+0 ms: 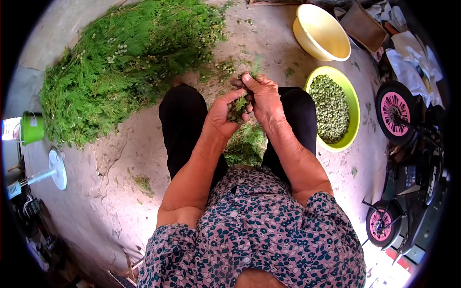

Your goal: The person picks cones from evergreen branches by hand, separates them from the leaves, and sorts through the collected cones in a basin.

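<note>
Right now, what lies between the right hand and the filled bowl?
In the head view, the right knee lies between the right hand and the filled bowl.

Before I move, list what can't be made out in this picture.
All in the head view:
- Left palm: greenery covers much of the left hand.
- Underside of the right hand: its own back hides it.
- Bottom of the lime bowl: heaped green pieces cover it.
- Lower-left clutter: too dark and small, cut by the lens edge.
</note>
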A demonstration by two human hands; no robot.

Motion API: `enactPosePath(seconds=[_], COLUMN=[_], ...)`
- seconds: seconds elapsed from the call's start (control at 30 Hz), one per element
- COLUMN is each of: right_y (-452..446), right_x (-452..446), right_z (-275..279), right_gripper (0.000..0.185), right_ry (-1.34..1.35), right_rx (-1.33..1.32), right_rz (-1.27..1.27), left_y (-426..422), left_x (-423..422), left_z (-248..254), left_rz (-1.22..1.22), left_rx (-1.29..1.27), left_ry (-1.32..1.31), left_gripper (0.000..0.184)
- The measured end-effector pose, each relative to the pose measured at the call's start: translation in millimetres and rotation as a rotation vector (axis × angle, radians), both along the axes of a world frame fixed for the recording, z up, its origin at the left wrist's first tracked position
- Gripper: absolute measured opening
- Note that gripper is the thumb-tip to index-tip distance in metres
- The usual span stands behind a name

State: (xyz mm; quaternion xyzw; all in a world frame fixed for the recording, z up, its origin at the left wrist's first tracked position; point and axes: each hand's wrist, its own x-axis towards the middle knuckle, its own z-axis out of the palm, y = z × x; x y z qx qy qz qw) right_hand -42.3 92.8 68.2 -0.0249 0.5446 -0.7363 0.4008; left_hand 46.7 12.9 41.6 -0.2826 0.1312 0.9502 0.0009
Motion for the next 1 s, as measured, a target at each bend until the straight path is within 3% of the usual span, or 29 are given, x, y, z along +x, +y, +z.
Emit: enactPosePath(seconds=[0.07, 0.1, 0.13, 0.2, 0.23, 0.3, 0.33, 0.43, 0.47, 0.53, 0.63, 0.67, 0.73, 0.8, 0.9, 1.0], right_y=[-1.9, -2.1, 5.5, 18.3, 23.3, 30.4, 33.5, 32.4, 29.1, 20.9, 8.4, 8.5, 8.5, 9.4, 18.3, 18.1], right_x=[-3.9, -9.1, -15.6, -29.5, -29.8, -24.4, -23.9, -13.0, -5.7, 8.4, 15.3, 17.6, 23.9, 13.0, 2.9, 13.0], right_z=[-9.6, -18.9, -23.7, -19.9, -23.8, -31.0, -32.6, -2.4, 9.3, 22.8, 11.4, 11.9, 13.3, 8.8, 9.0, 18.7], right_gripper=[0.013, 0.012, 0.012, 0.021, 0.021, 0.025, 0.025, 0.027, 0.027, 0.027, 0.019, 0.019, 0.008, 0.004, 0.009, 0.031], right_ry=[-0.087, -0.038, 0.134, 0.837, 0.836, 1.765, 1.765, 1.197, 1.196, 1.097, 1.463, 1.461, 0.633, 0.543, 0.603, 1.263], right_rx=[-0.086, -0.107, -0.003, 0.51, 0.511, 0.741, 0.74, 0.401, 0.403, 0.154, 0.141, 0.14, 0.082, 0.011, 0.116, 0.132], right_rz=[-0.204, -0.281, -0.196, 0.157, 0.155, 0.192, 0.193, 0.085, 0.084, 0.161, 0.184, 0.185, 0.058, -0.091, -0.041, 0.199], left_y=[-1.6, -2.0, -2.3, -5.5, -9.3, -10.9, -11.4, -14.2, -13.9, -10.8, -5.1, -4.8, -6.1, -5.9, -5.6, -4.0], left_x=[1.6, 2.2, 2.5, 4.2, 4.0, 4.1, 3.6, 3.5, 3.4, -1.7, -8.4, -6.7, -2.1, 1.1, -0.8, -3.1], left_z=[-0.3, -0.2, -0.2, -3.2, -7.8, -5.7, -6.5, -8.6, -7.7, -8.3, -9.4, -8.1, -7.1, -3.0, 1.7, -2.2], left_rz=[-0.026, -0.027, 0.006, 0.038, 0.049, 0.094, 0.095, 0.131, 0.145, 0.15, 0.271, 0.271, 0.197, 0.16, 0.154, 0.153], left_rx=[0.099, 0.099, 0.137, 0.175, 0.15, 0.08, 0.08, -0.036, -0.084, -0.131, -0.104, -0.104, -0.131, -0.144, -0.169, -0.166], left_ry=[0.071, 0.071, 0.071, 0.067, 0.096, 0.114, 0.113, 0.052, 0.042, 0.034, 0.02, 0.018, 0.031, 0.034, 0.002, 0.047], left_gripper=[0.013, 0.013, 0.013, 0.013, 0.016, 0.019, 0.019, 0.019, 0.015, 0.013, 0.014, 0.014, 0.015, 0.016, 0.017, 0.017])
